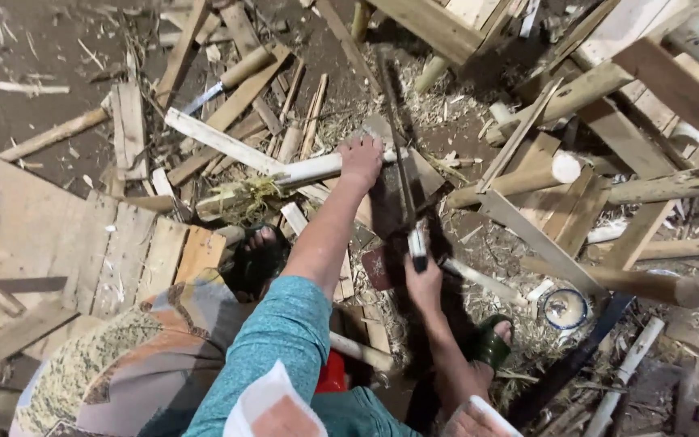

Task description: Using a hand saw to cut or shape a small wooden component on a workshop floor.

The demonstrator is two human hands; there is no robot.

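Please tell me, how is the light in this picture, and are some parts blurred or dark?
Head view: light is bright and even on the pale stick under the left hand; the long blade in the right hand looks dark and slightly motion-blurred; deep shadow lies between the legs; the planks at the top right corner are soft and stretched.

Pale peeled stick (309, 170): round, slender, whitish, lying nearly level across the chopping spot, running left to right with a slight rise toward the right. Its left end is frayed into yellowish splintered fibres; its right end sits under the left hand (360, 158), which presses down on it with fingers curled over. Long dark blade (402, 174): narrow, thin, standing almost upright in view, crossing just right of the stick's held end. Its pale handle is wrapped in the right hand (422, 279), below the stick.
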